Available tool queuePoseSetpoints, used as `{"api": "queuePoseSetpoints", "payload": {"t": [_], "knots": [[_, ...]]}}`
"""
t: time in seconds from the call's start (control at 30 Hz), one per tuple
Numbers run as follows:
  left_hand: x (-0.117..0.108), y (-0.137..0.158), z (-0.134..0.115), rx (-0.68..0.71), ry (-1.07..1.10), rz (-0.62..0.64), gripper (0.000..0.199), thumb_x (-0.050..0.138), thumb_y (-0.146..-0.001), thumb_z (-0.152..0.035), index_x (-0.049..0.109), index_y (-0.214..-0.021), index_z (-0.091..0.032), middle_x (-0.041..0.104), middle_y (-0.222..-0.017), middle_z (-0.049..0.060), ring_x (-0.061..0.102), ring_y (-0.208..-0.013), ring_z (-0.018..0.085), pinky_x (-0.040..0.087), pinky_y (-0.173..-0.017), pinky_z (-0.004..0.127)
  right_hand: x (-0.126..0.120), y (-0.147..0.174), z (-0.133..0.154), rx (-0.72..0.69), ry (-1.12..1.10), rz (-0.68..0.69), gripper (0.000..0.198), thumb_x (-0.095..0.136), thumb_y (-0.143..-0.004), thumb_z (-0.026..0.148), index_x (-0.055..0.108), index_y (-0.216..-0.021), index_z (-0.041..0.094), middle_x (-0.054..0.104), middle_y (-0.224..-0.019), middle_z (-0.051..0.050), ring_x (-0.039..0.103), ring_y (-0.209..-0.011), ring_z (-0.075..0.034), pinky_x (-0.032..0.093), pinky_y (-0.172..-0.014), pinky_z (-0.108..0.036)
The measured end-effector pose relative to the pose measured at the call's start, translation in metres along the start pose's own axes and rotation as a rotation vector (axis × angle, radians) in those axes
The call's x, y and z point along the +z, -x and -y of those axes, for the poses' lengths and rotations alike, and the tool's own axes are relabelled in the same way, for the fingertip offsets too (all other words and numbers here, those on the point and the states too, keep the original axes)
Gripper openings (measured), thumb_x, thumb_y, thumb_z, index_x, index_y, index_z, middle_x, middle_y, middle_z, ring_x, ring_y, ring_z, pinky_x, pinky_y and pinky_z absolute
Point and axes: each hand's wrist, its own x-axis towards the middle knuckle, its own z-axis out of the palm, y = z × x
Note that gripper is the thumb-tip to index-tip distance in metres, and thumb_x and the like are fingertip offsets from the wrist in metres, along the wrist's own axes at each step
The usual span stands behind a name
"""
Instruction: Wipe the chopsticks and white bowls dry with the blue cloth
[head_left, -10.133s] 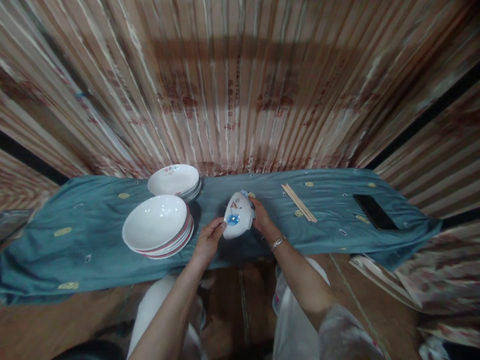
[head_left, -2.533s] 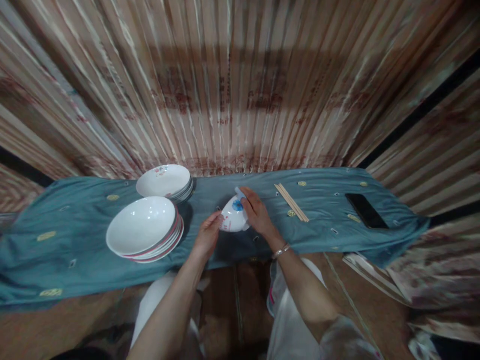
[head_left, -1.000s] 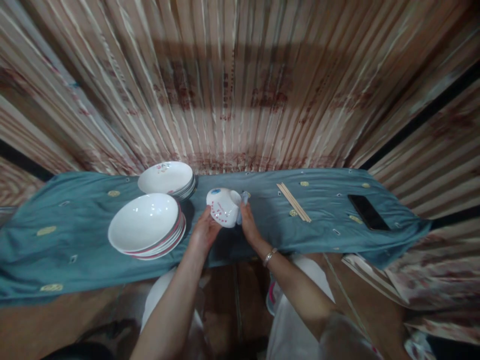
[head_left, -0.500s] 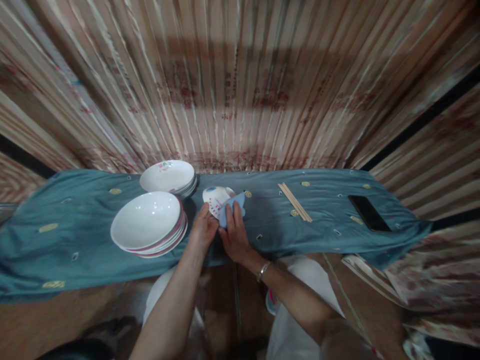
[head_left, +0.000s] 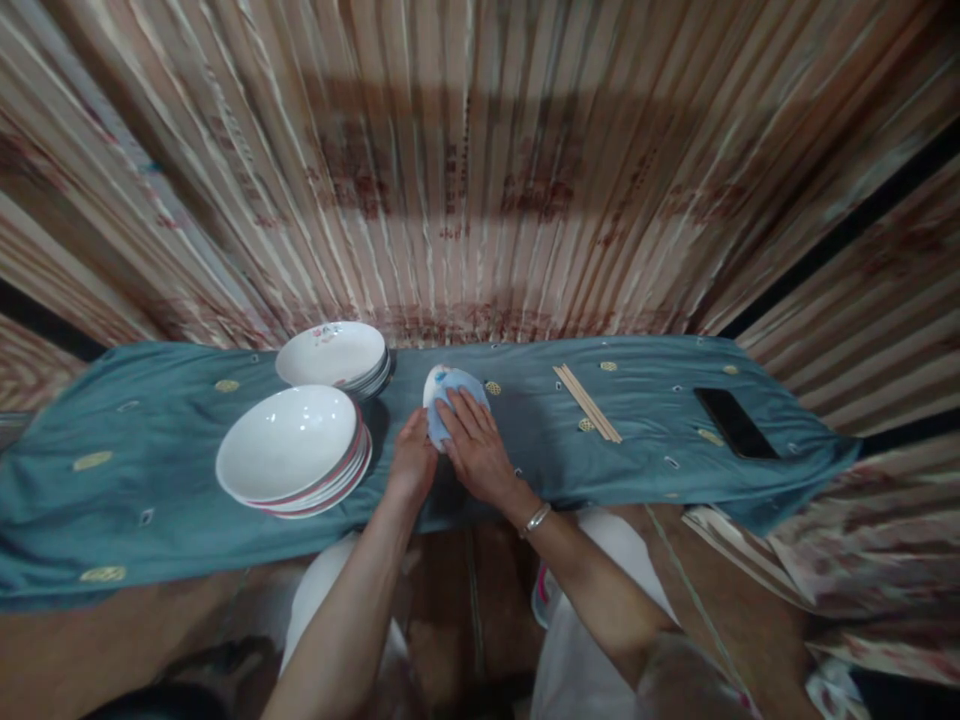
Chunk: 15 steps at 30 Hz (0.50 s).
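A small white bowl (head_left: 433,383) with a patterned outside is tilted in front of me, just over the table. My left hand (head_left: 412,458) grips its near left rim. Across the bowl lies a light blue cloth (head_left: 471,380), which covers most of it. My right hand (head_left: 480,455) presses the cloth against the bowl, fingers stretched over it. A silvery bracelet circles the right wrist. To the left stand a stack of large white bowls (head_left: 289,445) with red rims and, behind it, another stack of white dishes (head_left: 334,355) with a floral print.
A teal patterned cloth (head_left: 176,450) covers the long narrow table. Several wooden chopsticks (head_left: 589,403) lie right of my hands, and a black phone (head_left: 733,422) is farther right. A pleated curtain (head_left: 480,200) hangs close behind the table.
The small bowl has turned in my hands, hiding its red-marked side. My right hand and the blue cloth have moved up over it, covering more of the bowl.
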Motion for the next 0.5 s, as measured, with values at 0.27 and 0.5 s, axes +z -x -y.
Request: {"api": "queuePoseSetpoints", "payload": {"t": [0.27,0.5], "knots": [[0.015,0.011,-0.002,0.048,-0.162,-0.015,0.022,0.077,-0.063,-0.031,0.066,-0.073,-0.014,0.067,-0.063,0.0,0.062,-0.061,0.014,0.047,-0.06,0.023,-0.008,-0.01,-0.018,0.229,-0.259,-0.14,0.049,0.029,-0.098,0.033,0.038,-0.143,0.018,0.037,-0.15,-0.01,0.029,-0.141,-0.021,0.021,-0.116,-0.045],[0.011,0.011,-0.004,0.005,-0.102,-0.084,0.019,0.078,-0.063,-0.028,0.065,-0.068,-0.015,0.068,-0.06,0.002,0.069,-0.078,0.022,0.052,-0.073,0.03,0.007,-0.02,-0.052,0.694,-0.849,-0.233,0.059,0.039,-0.089,0.058,0.061,-0.121,0.013,0.063,-0.126,-0.012,0.052,-0.124,-0.024,0.032,-0.111,-0.04]]}}
